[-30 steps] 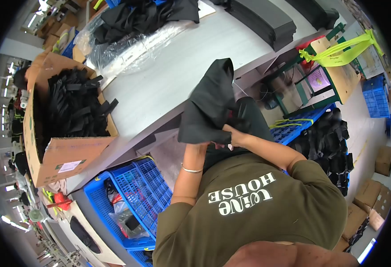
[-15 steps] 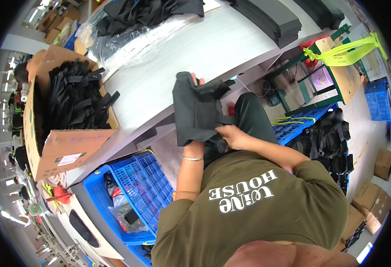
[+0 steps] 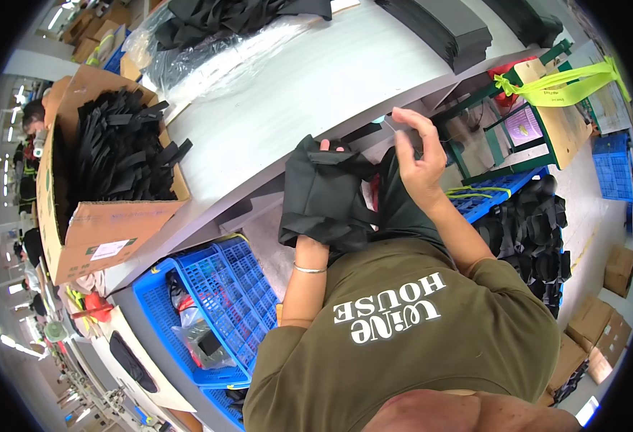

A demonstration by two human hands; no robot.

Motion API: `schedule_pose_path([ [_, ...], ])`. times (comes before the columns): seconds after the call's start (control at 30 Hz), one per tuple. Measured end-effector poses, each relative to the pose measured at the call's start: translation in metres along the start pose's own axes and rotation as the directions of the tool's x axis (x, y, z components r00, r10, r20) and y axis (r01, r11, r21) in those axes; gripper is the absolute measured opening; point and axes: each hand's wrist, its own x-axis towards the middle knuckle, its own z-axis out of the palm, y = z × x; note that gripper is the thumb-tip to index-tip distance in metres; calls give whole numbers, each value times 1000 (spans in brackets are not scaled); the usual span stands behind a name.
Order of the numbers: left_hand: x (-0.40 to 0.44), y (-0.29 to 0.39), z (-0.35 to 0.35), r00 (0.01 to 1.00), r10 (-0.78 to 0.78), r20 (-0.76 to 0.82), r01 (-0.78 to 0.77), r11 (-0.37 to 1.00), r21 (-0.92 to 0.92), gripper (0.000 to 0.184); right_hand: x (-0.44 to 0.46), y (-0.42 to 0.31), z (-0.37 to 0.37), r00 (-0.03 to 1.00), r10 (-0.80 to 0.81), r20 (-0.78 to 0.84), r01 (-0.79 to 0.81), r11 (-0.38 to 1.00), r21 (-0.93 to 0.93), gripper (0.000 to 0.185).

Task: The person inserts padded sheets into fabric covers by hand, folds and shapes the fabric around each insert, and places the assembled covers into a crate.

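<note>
One black fabric piece (image 3: 320, 196), creased, its lower edge around the left wrist; located above the lap, just beside the near edge of the pale worktop (image 3: 273, 97). Left grip (image 3: 332, 147): inside the fabric, fingertips showing at the upper opening; cannot tell how tightly it is closed, palm hidden. A metal bangle (image 3: 309, 270) sits above that wrist. Right grip (image 3: 424, 160): raised, apart from the fabric, fingers bent, thumb and forefinger well parted, open

On and around the worktop: one open cardboard box (image 3: 118, 234), filled with black strips (image 3: 122, 155); black fabric pieces (image 3: 223, 21) over clear plastic sheeting (image 3: 159, 68); one stack of dark sheets (image 3: 449, 36), near the far right. Below, left: one blue plastic crate (image 3: 241, 288), holding bagged items. To the right: one green-framed stand (image 3: 547, 147) with a yellow-green band (image 3: 565, 90); black pieces (image 3: 525, 234) in a heap beside it
</note>
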Motion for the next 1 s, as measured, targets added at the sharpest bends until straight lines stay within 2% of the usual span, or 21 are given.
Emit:
schedule_pose_path([
  [0.07, 2, -1, -1, 999, 36, -4, -36, 985, -166, 42, -1, -5, 0, 960, -190, 205, 197, 980, -17, 46],
  [0.1, 4, 1, -2, 998, 57, -7, -57, 966, -251, 42, -5, -5, 4, 902, -303, 307, 336, 940, -59, 59],
  [0.13, 7, 6, -5, 997, 71, 22, -65, 974, -219, 41, -13, 2, 9, 855, -349, 383, 399, 915, -57, 66],
  [0.2, 15, 20, -10, 992, 99, 78, -86, 984, -154, 37, -27, 19, 18, 862, -387, 327, 416, 909, -19, 53],
  [0.23, 8, 19, 4, 994, 103, 19, -100, 986, -134, 38, -26, 18, 15, 903, -327, 279, 362, 928, -85, 48],
  [0.3, -14, 17, 19, 991, 130, 10, -123, 960, -253, 38, -25, 15, 10, 963, -206, 173, 239, 951, -198, 37],
  [0.33, -23, 15, 27, 990, 142, 7, -133, 942, -309, 38, -26, 16, 9, 973, -114, 200, 161, 958, -237, 33],
  [0.37, -30, 15, 41, 999, -25, 25, 34, 878, -478, 39, -27, 17, 9, 975, -18, 221, 81, 957, -278, 28],
  [0.4, -30, 14, 43, 994, -104, 46, 112, 818, -565, 39, -27, 18, 9, 969, 78, 235, 2, 947, -322, 24],
  [0.43, -32, 13, 43, 989, -134, 64, 145, 781, -607, 40, -33, 25, 13, 956, 183, 230, -115, 953, -281, 20],
  [0.53, -31, 8, 36, 994, -71, 78, 104, 784, -611, 41, -42, 35, 11, 932, 194, 308, -85, 939, -335, 11],
  [0.57, -31, 7, 35, 995, -56, 82, 94, 785, -612, 41, -47, 38, 10, 906, 246, 344, -124, 932, -341, 11],
  [0.67, -28, 6, 34, 995, -21, 95, 76, 777, -624, 42, -49, 24, 14, 971, 146, 192, -102, 970, -221, 23],
  [0.7, -28, 7, 36, 995, -13, 101, 75, 771, -632, 42, -50, 16, 14, 948, 236, 214, -184, 955, -234, 31],
  [0.77, -30, 7, 37, 994, -3, 112, 76, 757, -649, 43, -45, 12, 11, 968, -4, 249, 93, 935, -343, 34],
  [0.83, -32, 5, 37, 992, 5, 128, 83, 735, -673, 43, -43, 19, 13, 926, -259, 276, 359, 829, -428, 36],
  [0.93, -38, 3, 38, 988, -6, 157, 120, 668, -735, 44, -46, 28, 10, 885, -308, 350, 442, 790, -425, 27],
  [1.0, -42, -5, 36, 982, -25, 188, 167, 587, -792, 45, -44, 31, 2, 858, -125, 499, 269, 936, -227, 21],
])
